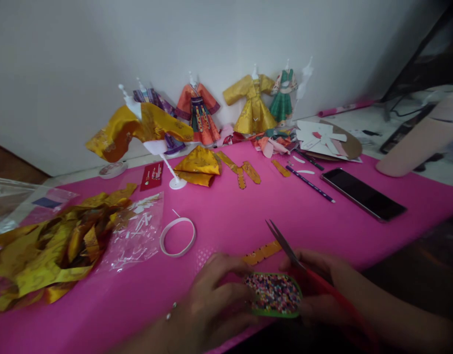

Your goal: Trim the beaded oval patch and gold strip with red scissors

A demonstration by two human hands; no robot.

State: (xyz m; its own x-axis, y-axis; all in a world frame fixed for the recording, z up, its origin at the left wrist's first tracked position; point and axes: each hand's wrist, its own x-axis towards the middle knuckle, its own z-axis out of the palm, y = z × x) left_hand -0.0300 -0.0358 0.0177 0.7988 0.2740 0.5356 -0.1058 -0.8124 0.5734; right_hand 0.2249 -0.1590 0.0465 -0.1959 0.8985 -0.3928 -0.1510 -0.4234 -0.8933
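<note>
Near the table's front edge, a small green-rimmed case (pixel 273 295) filled with multicoloured beads is between my hands. My left hand (pixel 221 295) has its fingers curled round the case's left side. Red-handled scissors (pixel 285 243) are in my right hand (pixel 322 275), blades pointing up and to the left. The right fingers also reach the case's right side; part of the grip is dark and blurred. Just beyond the case lies an orange-gold patterned fabric strip (pixel 261 253) on the pink mat (pixel 226 216).
Gold fabric scraps (pixel 60 241) and a clear bag of white snippets (pixel 138 231) lie left, beside a roll of white tape (pixel 178 237). Miniature garments on stands, including a yellow dress (pixel 254 103), line the wall. A phone (pixel 362 194) and purple pencil (pixel 309 183) lie right.
</note>
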